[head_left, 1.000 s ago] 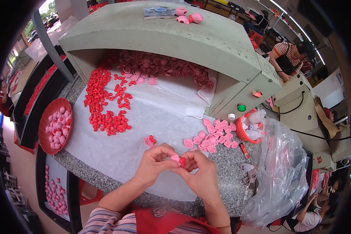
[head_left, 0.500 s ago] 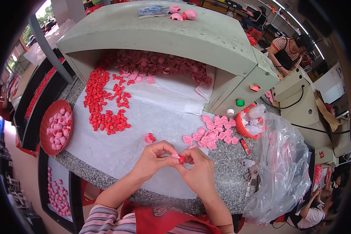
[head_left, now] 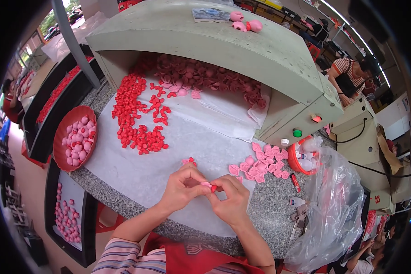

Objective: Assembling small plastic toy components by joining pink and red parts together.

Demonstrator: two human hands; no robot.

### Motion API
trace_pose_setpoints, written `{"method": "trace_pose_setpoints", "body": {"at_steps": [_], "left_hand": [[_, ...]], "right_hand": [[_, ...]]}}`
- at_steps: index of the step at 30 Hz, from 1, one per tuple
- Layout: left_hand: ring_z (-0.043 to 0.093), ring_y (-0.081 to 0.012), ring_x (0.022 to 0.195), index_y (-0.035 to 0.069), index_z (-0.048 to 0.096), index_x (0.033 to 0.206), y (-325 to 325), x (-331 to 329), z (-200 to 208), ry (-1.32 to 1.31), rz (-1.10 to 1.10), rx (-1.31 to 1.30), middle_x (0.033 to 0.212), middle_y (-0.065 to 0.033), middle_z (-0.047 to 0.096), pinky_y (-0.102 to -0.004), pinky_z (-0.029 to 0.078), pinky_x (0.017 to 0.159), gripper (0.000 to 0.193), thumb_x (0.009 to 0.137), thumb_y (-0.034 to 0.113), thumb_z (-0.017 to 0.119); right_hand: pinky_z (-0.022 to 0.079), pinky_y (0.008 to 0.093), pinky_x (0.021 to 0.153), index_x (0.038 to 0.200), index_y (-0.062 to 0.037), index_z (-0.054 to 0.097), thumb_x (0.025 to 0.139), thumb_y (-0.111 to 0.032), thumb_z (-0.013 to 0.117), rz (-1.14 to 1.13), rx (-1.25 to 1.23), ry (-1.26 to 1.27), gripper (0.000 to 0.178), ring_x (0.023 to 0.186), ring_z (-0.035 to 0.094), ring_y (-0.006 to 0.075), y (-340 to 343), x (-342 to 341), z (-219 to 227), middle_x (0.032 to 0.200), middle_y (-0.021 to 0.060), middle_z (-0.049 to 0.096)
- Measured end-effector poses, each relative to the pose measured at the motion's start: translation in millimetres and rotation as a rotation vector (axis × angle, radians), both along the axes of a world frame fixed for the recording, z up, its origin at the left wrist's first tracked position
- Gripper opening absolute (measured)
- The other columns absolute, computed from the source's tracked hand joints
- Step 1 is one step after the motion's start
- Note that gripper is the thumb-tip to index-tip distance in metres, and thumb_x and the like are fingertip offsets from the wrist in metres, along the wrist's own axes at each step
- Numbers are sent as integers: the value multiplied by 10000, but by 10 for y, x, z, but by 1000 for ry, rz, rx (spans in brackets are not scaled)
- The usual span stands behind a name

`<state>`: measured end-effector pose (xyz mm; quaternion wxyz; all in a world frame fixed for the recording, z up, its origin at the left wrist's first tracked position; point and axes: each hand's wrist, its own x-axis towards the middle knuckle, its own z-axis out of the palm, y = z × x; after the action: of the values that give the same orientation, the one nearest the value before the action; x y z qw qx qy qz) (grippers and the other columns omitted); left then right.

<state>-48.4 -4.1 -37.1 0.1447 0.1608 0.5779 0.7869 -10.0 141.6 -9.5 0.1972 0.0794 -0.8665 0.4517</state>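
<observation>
My left hand [head_left: 181, 188] pinches a small pink molded piece [head_left: 206, 184] between thumb and fingertips. Against it, the closed fingertips of my right hand [head_left: 232, 200] grip a small glossy red piece [head_left: 213, 188]. The two pieces touch, though my fingers cover much of both. Just beyond my left hand lies a pink piece with red on it [head_left: 189, 161], partly hidden by that hand. White paper [head_left: 137, 171] spreads under my hands. On it, to the far left, many red bow-like pieces [head_left: 144, 139] are heaped; pink shell-like pieces [head_left: 260, 163] lie to the right.
A grey-green machine [head_left: 205, 41] arches over more pieces at the back. At left stand a red bowl [head_left: 58, 150] of pink balls and a black tray [head_left: 50, 214]. An orange basket [head_left: 291, 157], a red tube [head_left: 295, 183] and a clear plastic bag [head_left: 329, 205] are at right.
The whole view has shifted, so the bench sits further right and slightly lower. My hands stay together on the two pieces, and less of the red one shows between my fingers.
</observation>
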Motion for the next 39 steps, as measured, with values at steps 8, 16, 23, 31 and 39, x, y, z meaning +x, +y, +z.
{"method": "trace_pose_setpoints", "body": {"at_steps": [8, 16, 23, 31, 39], "left_hand": [[570, -191, 928, 0, 549, 779, -654, -351, -213, 42, 111, -55, 1007, -98, 482, -282, 513, 781, 191, 684, -143, 633], [549, -254, 1020, 38, 529, 808, -680, -435, -357, 552, 109, -601, 1022, -121, 549, -340, 470, 823, 220, 665, -62, 662], [592, -229, 893, 37, 561, 925, -442, -985, 311, 609, 330, -729, 998, -106, 574, -350, 502, 681, 265, 677, -54, 567], [628, -325, 747, 46, 645, 827, 443, -2460, 37, 411, 438, -1365, 842, -167, 638, -394, 499, 690, 228, 670, 211, 636], [622, -300, 860, -7, 592, 955, 175, -2059, 135, -134, 252, -243, 904, -139, 624, -361, 515, 712, 181, 844, 112, 511]], "right_hand": [[484, 337, 688, 1001, -40, 567, 711, -80, 615, 441, 81, -267, 297, 758, 594, 259, -252, -1061, 45, 931, 120, 590], [470, 396, 711, 966, -94, 616, 698, -127, 653, 254, 284, -108, 273, 831, 575, 312, -800, -1909, -711, 959, 129, 561], [490, 405, 650, 867, -72, 629, 719, -121, 610, 122, 179, -137, 157, 776, 584, 313, -531, -1784, -691, 944, 139, 554], [487, 427, 648, 932, -30, 590, 749, -201, 605, 35, 413, -142, 251, 791, 589, 335, -667, -1860, -817, 987, 172, 528], [506, 384, 659, 930, 13, 553, 871, -236, 515, 53, -234, -336, 258, 794, 612, 271, -3, -949, -432, 976, 155, 519]]}}
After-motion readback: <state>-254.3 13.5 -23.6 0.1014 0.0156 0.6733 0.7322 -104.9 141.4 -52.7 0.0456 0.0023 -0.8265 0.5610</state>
